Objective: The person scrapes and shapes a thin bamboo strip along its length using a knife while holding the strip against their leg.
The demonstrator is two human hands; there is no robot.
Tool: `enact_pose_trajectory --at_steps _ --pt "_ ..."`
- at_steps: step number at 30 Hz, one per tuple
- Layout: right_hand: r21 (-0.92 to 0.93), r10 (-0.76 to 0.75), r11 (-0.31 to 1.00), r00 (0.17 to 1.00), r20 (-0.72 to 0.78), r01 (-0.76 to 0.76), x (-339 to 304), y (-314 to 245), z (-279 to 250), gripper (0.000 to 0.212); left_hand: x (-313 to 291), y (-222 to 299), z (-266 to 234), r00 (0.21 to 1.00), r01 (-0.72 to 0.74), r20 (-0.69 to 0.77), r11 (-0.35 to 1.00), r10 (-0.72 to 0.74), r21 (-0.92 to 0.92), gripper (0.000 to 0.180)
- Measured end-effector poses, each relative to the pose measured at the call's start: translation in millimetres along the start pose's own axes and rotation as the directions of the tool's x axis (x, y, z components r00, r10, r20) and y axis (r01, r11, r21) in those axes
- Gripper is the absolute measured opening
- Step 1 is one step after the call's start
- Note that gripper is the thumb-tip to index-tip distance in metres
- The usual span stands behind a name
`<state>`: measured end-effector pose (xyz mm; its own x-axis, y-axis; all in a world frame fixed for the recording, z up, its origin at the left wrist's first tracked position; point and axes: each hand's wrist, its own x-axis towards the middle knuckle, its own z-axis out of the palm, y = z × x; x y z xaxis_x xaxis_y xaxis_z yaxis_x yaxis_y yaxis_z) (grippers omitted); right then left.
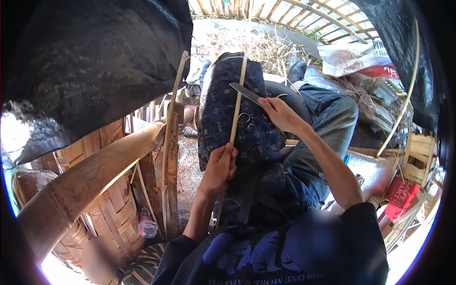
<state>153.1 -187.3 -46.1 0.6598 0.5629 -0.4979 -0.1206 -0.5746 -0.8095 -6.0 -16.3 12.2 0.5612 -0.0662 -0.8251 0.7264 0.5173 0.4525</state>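
A long, narrow bamboo strip (236, 114) runs lengthwise over a dark blue patterned cloth (221, 102) that covers my lap. My left hand (219, 166) is closed round the strip's lower part, close to my body. Farther up, my right hand (281, 114) grips the handle end of a knife (246, 93). The blade points up and left, its tip reaching across the strip; whether it touches the strip I cannot tell. The knife's handle is hidden inside my right fist. Beyond the cloth the strip's far end runs up toward the bright ground.
A thick bamboo pole (90, 183) slants at the left before woven bamboo panels (111, 204). Black sheeting (95, 71) hangs at upper left. Straw-like shavings (266, 50) litter the ground ahead. At right are a white sack (349, 57), a red bag (400, 194) and a wooden crate (419, 156).
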Motion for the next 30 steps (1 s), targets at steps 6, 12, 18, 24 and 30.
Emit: enact_pose_trajectory --at_steps 6,12,18,24,30 --pt "-0.129 -0.084 0.989 0.995 -0.052 0.077 7 3 9 0.042 -33 3 -19 0.996 0.087 -0.021 0.993 -0.085 0.078 0.032" --pt "-0.22 -0.133 0.97 0.986 -0.1 0.108 26 3 -11 0.044 -36 -3 -18 0.994 0.044 -0.109 0.929 -0.004 0.366 0.032" --pt "-0.089 0.043 0.995 0.999 -0.011 -0.044 28 21 8 0.048 -13 5 -29 0.986 0.152 0.056 0.987 -0.155 0.056 0.03" --pt "-0.121 0.012 0.993 0.999 0.04 -0.008 10 0 6 0.046 -7 3 -29 0.97 0.203 0.162 0.973 -0.184 -0.112 0.03" --pt "-0.198 -0.077 0.974 0.984 0.163 0.109 1 -13 -5 0.047 -9 -1 -26 0.97 0.203 0.166 0.968 -0.178 -0.149 0.03"
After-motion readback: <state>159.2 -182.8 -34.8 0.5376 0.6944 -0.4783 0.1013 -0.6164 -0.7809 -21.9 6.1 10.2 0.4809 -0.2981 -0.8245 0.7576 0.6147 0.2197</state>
